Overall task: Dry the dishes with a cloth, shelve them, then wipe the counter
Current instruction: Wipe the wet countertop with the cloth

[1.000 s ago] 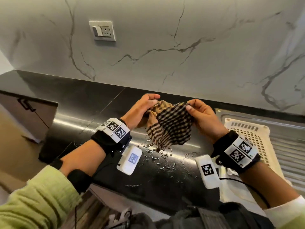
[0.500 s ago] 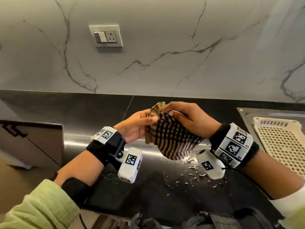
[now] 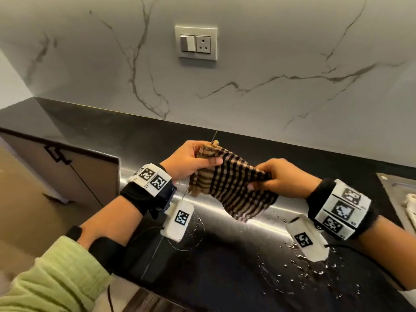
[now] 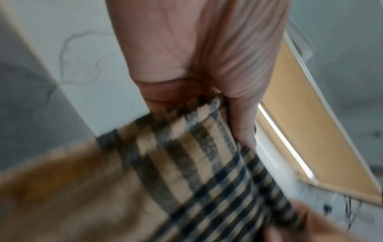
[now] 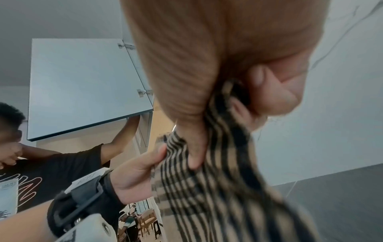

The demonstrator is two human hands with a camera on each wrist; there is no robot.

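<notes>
Both hands hold a tan-and-black checked cloth above the black counter. My left hand grips its bunched left end, thumb over the fabric. My right hand pinches the cloth's right edge, and the rest hangs down between them. The left wrist view shows the left hand's fingers curled round the cloth. In the right wrist view the cloth runs out from under the right thumb. No dishes are in view.
Water drops lie on the counter below the right wrist. A steel sink's edge and a white rack sit at far right. An open cabinet door juts out at left. A wall socket is on the marble backsplash. Another person stands nearby.
The hands have drawn apart, spreading the cloth wider between them; before, they were bunched close together at its top. The head view has swung left, so the rack has almost left the frame.
</notes>
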